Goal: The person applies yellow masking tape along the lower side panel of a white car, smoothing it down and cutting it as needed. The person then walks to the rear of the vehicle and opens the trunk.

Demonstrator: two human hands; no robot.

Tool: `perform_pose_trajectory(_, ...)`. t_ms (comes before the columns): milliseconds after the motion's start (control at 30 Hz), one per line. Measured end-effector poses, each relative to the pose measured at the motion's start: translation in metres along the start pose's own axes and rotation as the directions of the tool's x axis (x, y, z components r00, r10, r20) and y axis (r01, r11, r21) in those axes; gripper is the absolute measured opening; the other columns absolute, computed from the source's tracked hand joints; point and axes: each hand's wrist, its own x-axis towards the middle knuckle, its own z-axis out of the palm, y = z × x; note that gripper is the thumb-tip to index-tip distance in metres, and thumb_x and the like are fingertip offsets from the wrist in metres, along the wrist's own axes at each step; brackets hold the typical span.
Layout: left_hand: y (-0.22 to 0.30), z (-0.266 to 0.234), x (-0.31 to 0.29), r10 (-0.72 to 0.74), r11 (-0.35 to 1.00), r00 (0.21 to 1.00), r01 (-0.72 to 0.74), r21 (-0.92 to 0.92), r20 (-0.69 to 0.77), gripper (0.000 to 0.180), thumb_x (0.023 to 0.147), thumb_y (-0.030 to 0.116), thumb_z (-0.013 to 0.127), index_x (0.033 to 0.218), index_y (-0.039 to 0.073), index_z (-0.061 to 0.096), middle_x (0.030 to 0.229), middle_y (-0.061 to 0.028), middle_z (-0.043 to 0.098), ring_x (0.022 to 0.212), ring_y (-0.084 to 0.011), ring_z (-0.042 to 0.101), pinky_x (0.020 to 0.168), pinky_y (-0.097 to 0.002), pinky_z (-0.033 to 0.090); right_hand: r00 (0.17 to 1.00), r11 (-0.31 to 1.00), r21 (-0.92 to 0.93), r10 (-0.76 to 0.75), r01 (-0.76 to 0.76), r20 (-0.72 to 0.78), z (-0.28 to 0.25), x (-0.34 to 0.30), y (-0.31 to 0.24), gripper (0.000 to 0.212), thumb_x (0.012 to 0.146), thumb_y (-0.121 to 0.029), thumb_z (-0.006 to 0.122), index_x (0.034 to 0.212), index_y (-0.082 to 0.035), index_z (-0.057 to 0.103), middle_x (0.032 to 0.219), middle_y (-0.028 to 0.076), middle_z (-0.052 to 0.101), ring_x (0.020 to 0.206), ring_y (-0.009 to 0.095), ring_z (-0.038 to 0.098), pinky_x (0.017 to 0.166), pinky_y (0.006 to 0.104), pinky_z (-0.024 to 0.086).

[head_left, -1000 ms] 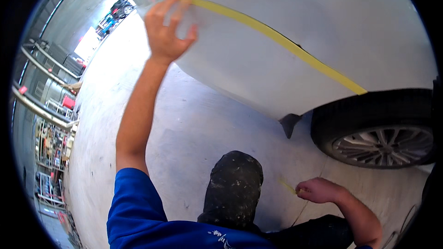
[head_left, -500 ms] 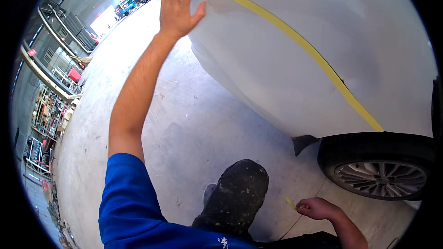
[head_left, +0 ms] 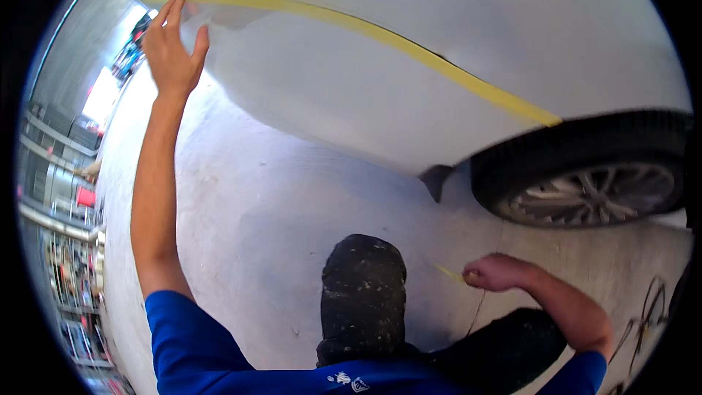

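Strong white light enters from the opening (head_left: 101,95) at upper left, washing out the floor (head_left: 123,164) nearby. Soft bluish shadow lies beneath the car (head_left: 344,80); a glare spot marks its upper right. Wheel (head_left: 596,196) and shelves (head_left: 75,274) look blurred; edges bend toward the blackened corners.

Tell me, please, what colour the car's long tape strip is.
The long tape strip is yellow; the head view shows it.

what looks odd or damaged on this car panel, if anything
One small dark spot at the upper edge of the yellow tape: it breaks the otherwise pale panel. Whether it's damage or dirt, I can't tell.
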Motion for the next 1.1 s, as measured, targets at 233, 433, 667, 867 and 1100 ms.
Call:
perform_pose_trajectory(233,0.14,-0.012,0.04,0.291,0.913,0.933,-0.337,-0.231,-0.214,0.05,0.08,0.033,0.069,0.124,0.013,0.057,0.119,-0.0073,0.052,0.116,-0.0256,0.046,0.097,-0.0391,0.037,0.998,0.999,-0.012,-0.036,0.036,-0.053,0.003,-0.011,-0.004,0.028,0.087,-0.026,0.057,0.107,-0.009,0.067,0.097,0.017,0.068,0.093,0.034,0.064,0.082,0.0446,0.049)
perform_pose_trajectory(433,0.255,-0.018,0.059,0.268,0.8,0.876,-0.434,-0.413,-0.401,0.043,0.071,0.029,0.072,0.112,0.018,0.067,0.113,-0.0013,0.052,0.105,-0.0201,0.046,0.091,-0.0352,0.038,0.988,0.994,0.029,-0.104,0.109,-0.117,0.001,-0.02,-0.011,0.027,0.087,-0.026,0.056,0.104,-0.007,0.066,0.093,0.016,0.068,0.092,0.034,0.063,0.082,0.044,0.048)
perform_pose_trajectory(667,0.348,-0.034,0.074,0.145,0.831,0.881,-0.356,-0.428,-0.45,0.039,0.069,0.028,0.067,0.109,0.027,0.07,0.11,0.0129,0.058,0.104,-0.0115,0.047,0.091,-0.0316,0.036,0.978,0.983,0.104,-0.136,0.153,-0.156,-0.009,-0.043,-0.021,0.027,0.088,-0.025,0.055,0.104,-0.005,0.064,0.09,0.017,0.067,0.09,0.034,0.063,0.08,0.043,0.048)
perform_pose_trajectory(867,0.305,-0.045,0.051,0.12,0.844,0.954,-0.244,-0.478,-0.275,0.054,0.068,0.022,0.07,0.121,0.02,0.063,0.121,0.0021,0.057,0.115,-0.0176,0.047,0.098,-0.034,0.034,0.923,0.961,0.153,-0.167,0.231,-0.346,-0.023,-0.067,-0.027,0.025,0.089,-0.019,0.057,0.109,-0.004,0.062,0.089,0.017,0.066,0.087,0.034,0.063,0.077,0.0409,0.048)
perform_pose_trajectory(1100,0.296,-0.106,-0.005,-0.006,0.235,0.865,0.488,-0.84,0.501,0.052,0.079,0.016,0.069,0.126,0.003,0.051,0.121,-0.0142,0.054,0.11,-0.0243,0.053,0.095,-0.0364,0.042,0.788,0.889,0.268,-0.15,0.372,-0.597,-0.05,-0.095,-0.066,0.027,0.088,-0.005,0.06,0.115,-0.002,0.059,0.084,0.015,0.063,0.072,0.025,0.062,0.067,0.0311,0.048)
